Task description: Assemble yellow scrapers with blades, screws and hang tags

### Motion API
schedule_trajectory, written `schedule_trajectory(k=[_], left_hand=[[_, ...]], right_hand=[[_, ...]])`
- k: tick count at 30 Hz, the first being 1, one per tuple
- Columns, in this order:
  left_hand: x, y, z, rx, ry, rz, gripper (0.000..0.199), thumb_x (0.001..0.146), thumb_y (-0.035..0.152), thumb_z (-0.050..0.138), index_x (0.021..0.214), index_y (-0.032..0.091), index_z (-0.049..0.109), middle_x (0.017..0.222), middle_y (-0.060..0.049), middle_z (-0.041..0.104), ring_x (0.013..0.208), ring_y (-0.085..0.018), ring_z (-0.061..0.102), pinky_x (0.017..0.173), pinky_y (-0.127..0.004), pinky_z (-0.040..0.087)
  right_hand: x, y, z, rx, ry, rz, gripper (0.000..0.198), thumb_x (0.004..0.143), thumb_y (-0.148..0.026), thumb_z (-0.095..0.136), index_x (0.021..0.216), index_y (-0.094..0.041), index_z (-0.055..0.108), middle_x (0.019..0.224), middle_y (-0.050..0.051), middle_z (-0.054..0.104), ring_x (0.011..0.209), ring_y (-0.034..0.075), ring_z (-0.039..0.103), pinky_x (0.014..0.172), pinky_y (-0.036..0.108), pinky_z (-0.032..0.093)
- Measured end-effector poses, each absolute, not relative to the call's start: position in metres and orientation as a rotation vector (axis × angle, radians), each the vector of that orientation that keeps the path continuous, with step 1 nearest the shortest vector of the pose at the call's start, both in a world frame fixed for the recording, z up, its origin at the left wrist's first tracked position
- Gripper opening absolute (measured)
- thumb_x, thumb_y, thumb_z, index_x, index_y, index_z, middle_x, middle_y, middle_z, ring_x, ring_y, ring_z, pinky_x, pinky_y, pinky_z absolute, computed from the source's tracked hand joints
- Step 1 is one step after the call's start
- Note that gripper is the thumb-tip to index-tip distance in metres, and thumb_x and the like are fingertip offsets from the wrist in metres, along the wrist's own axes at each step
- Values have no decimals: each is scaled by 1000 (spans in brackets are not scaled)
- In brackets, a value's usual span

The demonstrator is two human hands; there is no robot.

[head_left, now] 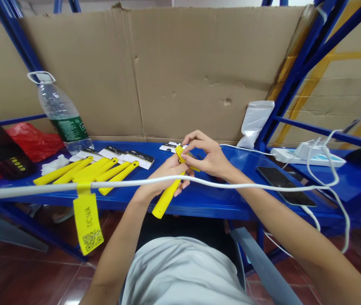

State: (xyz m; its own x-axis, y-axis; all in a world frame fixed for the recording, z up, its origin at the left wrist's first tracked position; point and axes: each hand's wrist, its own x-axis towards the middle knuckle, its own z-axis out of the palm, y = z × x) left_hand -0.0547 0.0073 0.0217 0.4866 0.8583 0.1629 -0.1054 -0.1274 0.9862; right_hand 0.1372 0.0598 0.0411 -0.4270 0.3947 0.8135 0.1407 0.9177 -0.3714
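My left hand [164,171] is wrapped round a yellow-handled tool [167,200], whose handle points down toward my lap. At the tool's upper end, the thumb and fingers of my right hand [209,154] pinch its head. The exact shape of that head is hidden by my fingers. A small white and black card [168,147] lies just behind my hands. To the left, several similar yellow handles [117,178] rest side by side on the blue table [228,199], with black and white cards [140,158] at their far ends.
A white cable [263,185] crosses the view in front of my arms, bearing a yellow tag [88,223]. A water bottle [61,112] and red bag [36,142] stand left. A phone [285,186] and power strip [310,156] lie right. Cardboard [187,76] closes the back.
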Motion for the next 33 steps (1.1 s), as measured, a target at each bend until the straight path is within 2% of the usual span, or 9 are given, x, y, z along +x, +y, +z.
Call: schedule_trajectory(k=[7, 14, 24, 33], left_hand=[[-54, 4, 25, 1452, 707, 950, 38, 101, 48, 78, 116, 23, 53, 83, 2, 69, 42, -9, 58, 32, -19, 43], [-54, 5, 24, 1456, 686, 931, 34, 102, 44, 77, 116, 23, 53, 82, 3, 68, 42, -10, 59, 32, -19, 43], [-56, 10, 19, 1494, 668, 923, 36, 104, 50, 75, 117, 24, 52, 83, 1, 71, 44, -11, 59, 33, -20, 46], [-56, 7, 22, 1464, 712, 905, 34, 101, 44, 76, 115, 23, 53, 82, 4, 68, 43, -9, 57, 34, -19, 44]], right_hand=[[140, 63, 43, -368, -2062, 326, 11, 97, -37, 82, 93, -28, 81, 116, 6, 70, 109, 23, 71, 105, 47, 60], [138, 62, 41, -437, -2024, 449, 16, 96, -42, 84, 94, -26, 81, 118, 6, 70, 105, 22, 69, 96, 44, 60], [138, 59, 42, -386, -2009, 148, 4, 98, -27, 77, 95, -25, 76, 114, 7, 68, 106, 22, 69, 98, 44, 60], [143, 60, 46, -370, -2111, 136, 7, 99, -31, 78, 94, -26, 80, 118, 8, 67, 103, 22, 71, 95, 45, 62]])
